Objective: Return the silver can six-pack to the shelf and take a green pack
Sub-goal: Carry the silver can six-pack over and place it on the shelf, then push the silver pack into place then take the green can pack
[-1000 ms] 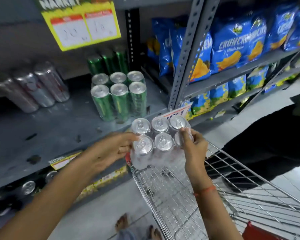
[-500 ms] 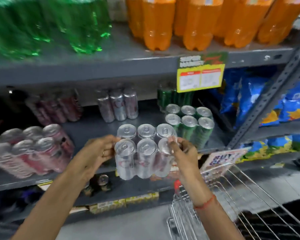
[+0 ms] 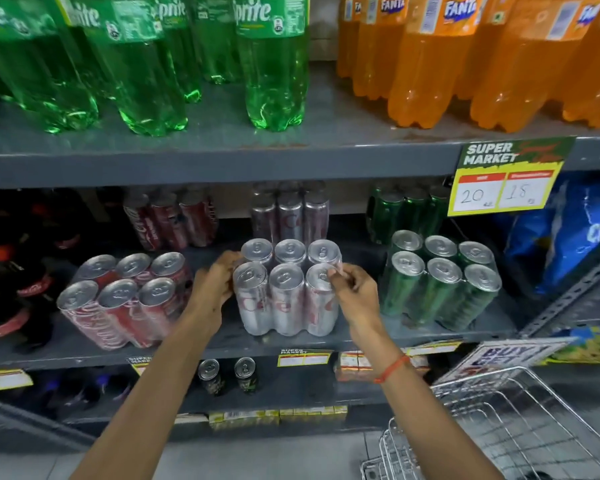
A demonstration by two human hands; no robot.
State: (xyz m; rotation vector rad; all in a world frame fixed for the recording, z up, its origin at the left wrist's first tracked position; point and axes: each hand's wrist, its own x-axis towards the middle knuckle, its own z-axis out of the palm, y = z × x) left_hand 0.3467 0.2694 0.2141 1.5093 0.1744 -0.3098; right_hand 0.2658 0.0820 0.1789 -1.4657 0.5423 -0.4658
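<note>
The grey shelf (image 3: pixel 413 336) carries the silver pack (image 3: pixel 286 289) standing upright near its front edge, with a red pack (image 3: pixel 125 299) just to the left of the silver pack and the green pack (image 3: pixel 440 282) just to its right, each set apart from it. The left hand (image 3: pixel 213 289) is curled against the silver pack's left side, gripping it. The right hand (image 3: pixel 355 292) pinches the top of its front right can, fingers (image 3: pixel 336 271) closed on the rim.
</note>
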